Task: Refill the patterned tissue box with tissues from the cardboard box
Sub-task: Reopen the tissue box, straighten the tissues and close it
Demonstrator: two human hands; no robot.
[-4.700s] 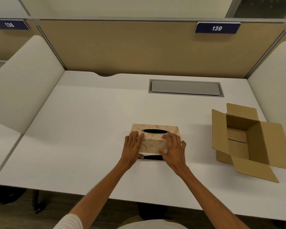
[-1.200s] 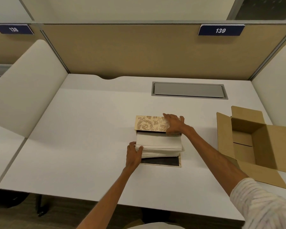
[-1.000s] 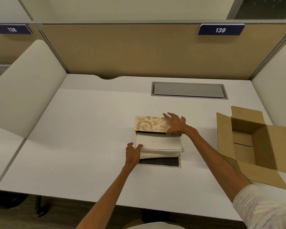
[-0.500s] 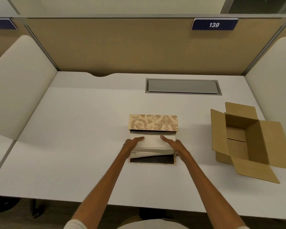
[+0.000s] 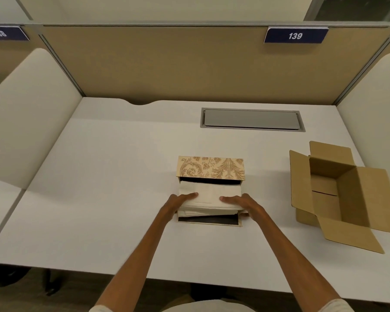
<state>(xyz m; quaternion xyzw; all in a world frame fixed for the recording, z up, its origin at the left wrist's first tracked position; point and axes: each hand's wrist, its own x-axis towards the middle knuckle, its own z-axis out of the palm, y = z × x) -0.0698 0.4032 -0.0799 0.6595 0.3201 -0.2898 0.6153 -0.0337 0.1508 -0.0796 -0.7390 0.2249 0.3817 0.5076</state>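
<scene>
Left hand (image 5: pixel 180 200) and right hand (image 5: pixel 241 202): each clasps an end of the tissue stack (image 5: pixel 209 197), half inside the patterned tissue box (image 5: pixel 211 167) at mid-desk. Stack: probably light, soft, loose-layered; best held at both ends. White desk (image 5: pixel 99 176): smooth. Cardboard box (image 5: pixel 338 194): open, right. Partitioned cubicle.

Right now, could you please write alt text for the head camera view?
Two bare hands, left hand and right hand, press a tissue stack into the opened patterned tissue box on a white desk. An open cardboard box sits right.
</scene>
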